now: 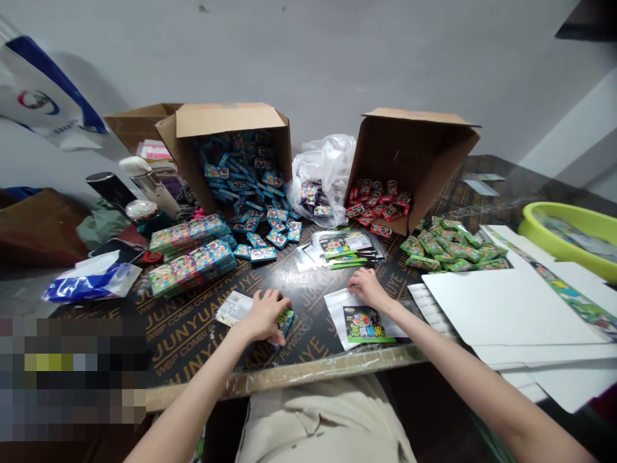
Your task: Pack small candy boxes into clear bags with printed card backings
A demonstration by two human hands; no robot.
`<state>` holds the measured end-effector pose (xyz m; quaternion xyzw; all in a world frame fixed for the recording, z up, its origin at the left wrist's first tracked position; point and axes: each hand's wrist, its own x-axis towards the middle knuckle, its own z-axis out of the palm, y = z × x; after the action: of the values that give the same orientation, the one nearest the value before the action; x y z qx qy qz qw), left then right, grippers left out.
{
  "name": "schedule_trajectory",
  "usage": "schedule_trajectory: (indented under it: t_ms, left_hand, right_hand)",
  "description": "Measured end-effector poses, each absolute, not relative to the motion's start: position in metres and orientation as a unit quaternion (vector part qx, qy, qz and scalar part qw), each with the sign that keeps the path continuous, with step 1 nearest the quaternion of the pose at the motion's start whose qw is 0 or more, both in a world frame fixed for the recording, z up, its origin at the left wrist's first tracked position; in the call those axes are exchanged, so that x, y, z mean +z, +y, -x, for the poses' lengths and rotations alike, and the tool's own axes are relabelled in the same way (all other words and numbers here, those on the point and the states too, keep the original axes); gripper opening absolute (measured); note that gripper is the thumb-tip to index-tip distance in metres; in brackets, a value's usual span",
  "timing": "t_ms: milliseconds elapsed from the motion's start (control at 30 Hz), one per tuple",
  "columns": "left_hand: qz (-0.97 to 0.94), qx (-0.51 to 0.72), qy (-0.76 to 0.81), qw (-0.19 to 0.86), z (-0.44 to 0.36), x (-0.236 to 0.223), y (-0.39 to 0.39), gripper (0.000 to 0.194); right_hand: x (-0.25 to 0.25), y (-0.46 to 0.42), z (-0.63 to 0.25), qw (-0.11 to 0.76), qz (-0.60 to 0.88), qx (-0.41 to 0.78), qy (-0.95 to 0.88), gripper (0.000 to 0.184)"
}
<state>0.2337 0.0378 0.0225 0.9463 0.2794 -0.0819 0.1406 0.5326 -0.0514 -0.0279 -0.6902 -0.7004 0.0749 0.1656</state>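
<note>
My left hand (266, 315) curls over a printed candy pouch (236, 307) lying on the dark table, its fingers and thumb on the pouch's sides. Most of that pouch's print is hidden under the palm. To the right, my right hand (369, 288) has its fingers closed at the top edge of a flat white-and-black candy pouch (364, 325) with a colourful print and a green bottom band. Just beyond it is a stack of similar pouches (344, 244). Small blue candy packs (263, 254) are scattered farther back, left of the stack.
Cardboard boxes with blue packs (241, 173) and red packs (380, 199) stand at the back. Between them is a plastic bag (332, 154). Stacked packs (193, 263) lie left. Green packets (456, 244), white card sheets (520, 305) and a yellow-green basin (569, 215) are right.
</note>
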Motion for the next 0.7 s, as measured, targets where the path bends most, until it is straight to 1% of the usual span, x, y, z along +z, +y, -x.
schedule_trajectory:
  t_ms: [100,200,267,333,400,500,600,700]
  left_hand:
    - [-0.951,-0.090,0.266,0.130,-0.236,0.021,0.048,0.067]
    - [-0.952,-0.094,0.268,0.117,-0.235,0.019,0.055,0.066]
    - [-0.947,-0.103,0.270,0.140,-0.234,0.021,0.057,0.060]
    - [-0.939,-0.095,0.277,0.181,-0.233,0.029,0.058,0.049]
    - [-0.931,-0.028,0.299,0.207,-0.231,0.044,0.057,0.038]
    - [-0.897,0.172,0.329,0.241,-0.227,0.073,0.053,0.030]
    - [-0.819,0.352,0.330,0.312,-0.223,0.092,0.047,0.023]
    - [-0.734,0.436,0.357,0.381,-0.221,0.090,0.038,0.018]
  right_hand:
    - [-0.027,-0.054,-0.537,0.168,0.683,0.060,-0.708,0.008]
    - [-0.025,-0.055,-0.550,0.175,0.691,0.048,-0.700,0.012]
    - [-0.025,-0.055,-0.558,0.176,0.694,0.046,-0.697,0.009]
    - [-0.025,-0.055,-0.562,0.175,0.690,0.045,-0.701,0.007]
    - [-0.026,-0.056,-0.561,0.175,0.683,0.040,-0.708,0.009]
    - [-0.027,-0.061,-0.553,0.182,0.671,0.033,-0.719,0.012]
    - [-0.029,-0.067,-0.546,0.198,0.657,0.041,-0.726,0.012]
    - [-0.026,-0.069,-0.544,0.226,0.654,0.053,-0.720,0.009]
